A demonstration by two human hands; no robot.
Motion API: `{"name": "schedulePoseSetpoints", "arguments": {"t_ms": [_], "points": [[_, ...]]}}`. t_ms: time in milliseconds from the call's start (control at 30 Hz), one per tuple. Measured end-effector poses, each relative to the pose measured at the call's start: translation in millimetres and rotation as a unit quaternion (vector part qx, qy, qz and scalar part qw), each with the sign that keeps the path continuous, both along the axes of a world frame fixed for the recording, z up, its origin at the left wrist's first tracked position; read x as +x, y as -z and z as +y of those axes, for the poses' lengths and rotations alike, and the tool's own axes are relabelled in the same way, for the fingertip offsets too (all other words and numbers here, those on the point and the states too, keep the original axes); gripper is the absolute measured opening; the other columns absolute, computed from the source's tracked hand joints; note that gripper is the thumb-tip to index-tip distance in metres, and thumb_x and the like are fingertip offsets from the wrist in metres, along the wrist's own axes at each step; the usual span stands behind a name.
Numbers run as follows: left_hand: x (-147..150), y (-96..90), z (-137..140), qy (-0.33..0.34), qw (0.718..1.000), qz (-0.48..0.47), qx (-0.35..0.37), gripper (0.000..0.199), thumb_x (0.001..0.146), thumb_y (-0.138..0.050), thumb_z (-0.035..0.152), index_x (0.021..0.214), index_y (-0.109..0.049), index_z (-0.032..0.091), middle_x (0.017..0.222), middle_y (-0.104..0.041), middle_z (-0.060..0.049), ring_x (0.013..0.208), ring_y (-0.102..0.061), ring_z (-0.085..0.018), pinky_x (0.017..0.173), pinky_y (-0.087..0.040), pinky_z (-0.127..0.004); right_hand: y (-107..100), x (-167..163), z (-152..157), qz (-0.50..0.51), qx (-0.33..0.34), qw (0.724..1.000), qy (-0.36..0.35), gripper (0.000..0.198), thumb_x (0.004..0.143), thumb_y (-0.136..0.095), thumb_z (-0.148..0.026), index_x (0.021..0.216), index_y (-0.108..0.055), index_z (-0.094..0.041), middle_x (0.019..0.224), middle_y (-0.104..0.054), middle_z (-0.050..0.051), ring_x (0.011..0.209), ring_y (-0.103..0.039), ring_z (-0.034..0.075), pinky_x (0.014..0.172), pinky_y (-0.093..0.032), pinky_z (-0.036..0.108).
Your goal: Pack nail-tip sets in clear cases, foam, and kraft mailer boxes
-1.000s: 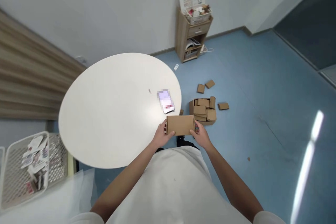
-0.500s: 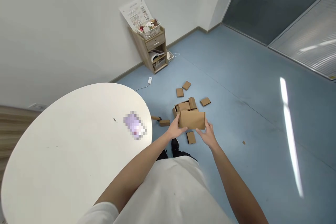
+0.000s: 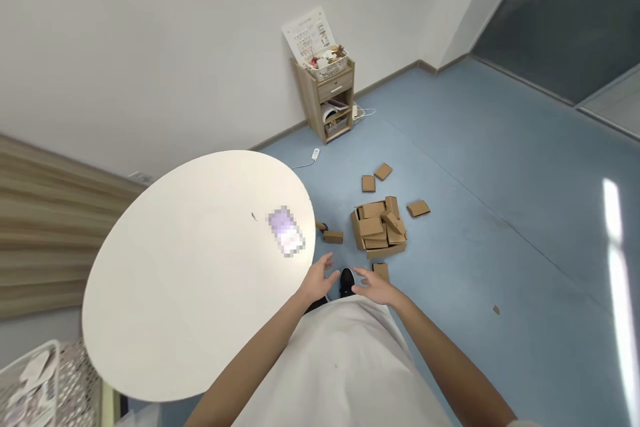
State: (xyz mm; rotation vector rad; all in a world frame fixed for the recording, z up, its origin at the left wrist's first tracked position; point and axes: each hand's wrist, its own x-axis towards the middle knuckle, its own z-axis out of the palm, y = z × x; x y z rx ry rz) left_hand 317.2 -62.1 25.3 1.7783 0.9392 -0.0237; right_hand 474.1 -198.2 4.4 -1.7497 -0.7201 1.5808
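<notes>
My left hand (image 3: 317, 280) is open beside the table edge, fingers apart and holding nothing. Across from it, my right hand (image 3: 375, 287) is open too, close to a small cardboard box (image 3: 381, 271) on the floor. Beyond both hands stands a larger open cardboard box (image 3: 387, 251), filled with several small brown boxes (image 3: 371, 227) lying at different angles. Another small carton (image 3: 333, 237) rests on the floor to its left. Flat brown boxes lie farther off: one (image 3: 369, 183), a second (image 3: 383, 171), and one (image 3: 418, 208) on the right.
A round white table (image 3: 200, 280) fills the left side, with a blurred-out rectangular object (image 3: 287, 231) on it. By the wall stands a wooden cabinet (image 3: 311, 100) bearing a white basket (image 3: 327, 67). A white cable (image 3: 315, 155) lies on the blue floor. Another basket (image 3: 75, 380) is at lower left.
The cardboard box that both hands held has been let go, and small boxes now show in the larger box. Both hands have drawn back toward my body, empty. The view has turned left.
</notes>
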Motion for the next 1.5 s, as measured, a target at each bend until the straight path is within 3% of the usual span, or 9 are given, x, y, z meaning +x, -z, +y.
{"name": "schedulePoseSetpoints", "arguments": {"t_ms": [200,367,600,767,967,1133,1233,1333,1500], "points": [[-57.9,-16.1,-5.2,-0.116,0.993,-0.004,-0.003,0.051,0.075,-0.05,0.042,0.119,-0.043,0.018,0.111,-0.056,-0.011,0.093,-0.057,-0.02,0.074,-0.046,-0.032,-6.9,-22.9,39.3,-0.04,0.039,0.994,-0.096,0.057,0.065,-0.063,-0.041,0.118,-0.049,-0.026,0.121,-0.051,0.009,0.102,-0.054,0.026,0.085,-0.042,0.04],[-117.3,-23.9,-11.8,-0.203,0.979,-0.016,0.019,0.048,0.075,-0.047,0.043,0.117,-0.045,0.018,0.111,-0.056,-0.01,0.09,-0.057,-0.019,0.073,-0.045,-0.032,-23.2,-52.1,71.2,-0.08,0.059,0.976,-0.193,0.057,0.069,-0.058,-0.041,0.121,-0.044,-0.024,0.126,-0.046,0.009,0.104,-0.052,0.024,0.085,-0.041,0.038],[-235.6,-37.2,-34.8,-0.333,0.94,-0.04,0.058,0.046,0.074,-0.048,0.041,0.114,-0.048,0.018,0.109,-0.056,-0.01,0.089,-0.057,-0.017,0.072,-0.045,-0.028,-28.8,-152.8,87.0,-0.109,0.07,0.945,-0.301,0.056,0.073,-0.05,-0.043,0.123,-0.04,-0.02,0.126,-0.044,0.01,0.101,-0.052,0.02,0.084,-0.042,0.032],[-337.8,-39.3,-64.4,-0.45,0.889,-0.034,0.083,0.045,0.073,-0.05,0.039,0.111,-0.05,0.016,0.106,-0.058,-0.01,0.084,-0.058,-0.017,0.07,-0.044,-0.027,-35.7,-247.5,87.0,-0.102,0.071,0.883,-0.453,0.057,0.073,-0.05,-0.045,0.125,-0.038,-0.024,0.126,-0.044,0.008,0.102,-0.051,0.02,0.084,-0.041,0.031],[-436.5,-32.2,-112.2,-0.56,0.824,-0.036,0.082,0.047,0.072,-0.051,0.041,0.111,-0.051,0.015,0.104,-0.059,-0.011,0.084,-0.059,-0.018,0.072,-0.046,-0.029,-64.5,-346.8,101.1,-0.146,0.079,0.798,-0.58,0.059,0.073,-0.05,-0.047,0.127,-0.037,-0.026,0.126,-0.044,0.007,0.107,-0.048,0.023,0.084,-0.041,0.033],[-482.2,-20.6,-133.7,-0.641,0.758,-0.046,0.109,0.045,0.071,-0.053,0.038,0.111,-0.051,0.016,0.102,-0.06,-0.01,0.08,-0.059,-0.017,0.071,-0.046,-0.03,-81.0,-413.3,129.8,-0.157,0.121,0.74,-0.643,0.056,0.073,-0.051,-0.046,0.125,-0.039,-0.028,0.127,-0.044,0.007,0.105,-0.05,0.022,0.082,-0.043,0.033],[-498.5,-16.6,-139.4,-0.669,0.733,-0.052,0.112,0.043,0.071,-0.053,0.036,0.108,-0.052,0.015,0.1,-0.06,-0.01,0.077,-0.06,-0.017,0.067,-0.046,-0.029,-84.2,-446.7,146.1,-0.149,0.142,0.719,-0.664,0.056,0.074,-0.051,-0.045,0.125,-0.038,-0.027,0.127,-0.044,0.007,0.104,-0.051,0.022,0.082,-0.043,0.033],[-513.0,-18.4,-140.7,-0.684,0.718,-0.052,0.118,0.041,0.07,-0.054,0.037,0.107,-0.053,0.017,0.098,-0.061,-0.009,0.076,-0.06,-0.017,0.066,-0.046,-0.028,-84.3,-476.7,158.3,-0.137,0.169,0.711,-0.669,0.056,0.074,-0.051,-0.044,0.125,-0.039,-0.025,0.124,-0.047,0.009,0.101,-0.053,0.021,0.081,-0.044,0.034],[-541.8,-28.0,-131.5,-0.701,0.705,-0.022,0.105,0.04,0.071,-0.054,0.036,0.107,-0.052,0.019,0.101,-0.061,-0.009,0.078,-0.061,-0.017,0.068,-0.046,-0.028,-74.3,-526.5,174.0,-0.104,0.207,0.725,-0.648,0.046,0.075,-0.051,-0.038,0.118,-0.047,-0.023,0.115,-0.054,0.008,0.092,-0.057,0.019,0.078,-0.046,0.033]]}}
